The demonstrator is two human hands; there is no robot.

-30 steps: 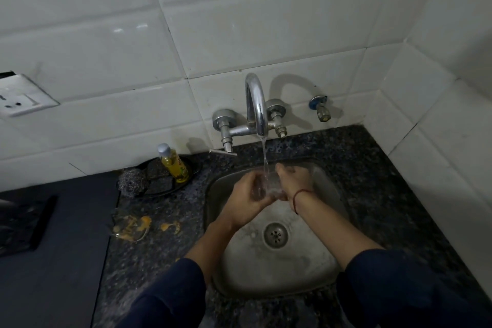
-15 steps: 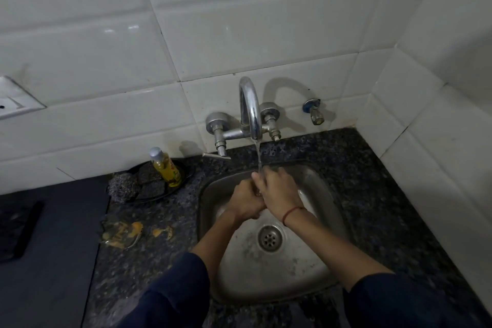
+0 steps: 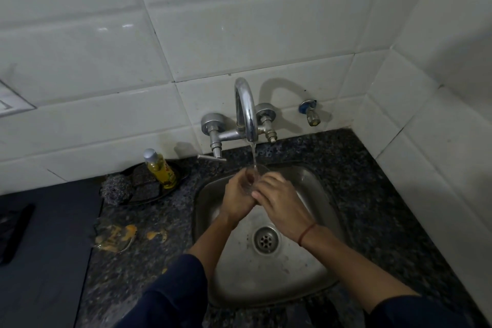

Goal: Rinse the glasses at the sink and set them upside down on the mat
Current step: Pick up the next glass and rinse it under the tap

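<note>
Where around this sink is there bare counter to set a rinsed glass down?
Bare granite lies right of the sink, up to the tiled wall. The left side is crowded: a steel scrubber, a yellow bottle and food scraps. A bare dark surface lies beyond those.

Dim, greyish light. Small glare spots sit on the wall tiles [image 3: 239,34] above the tap [image 3: 246,109], whose shadow falls rightward. Tile lines bow toward the frame edges; dark areas look soft.

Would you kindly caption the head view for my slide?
Both hands hold a glass under the running tap over the sink.
</note>
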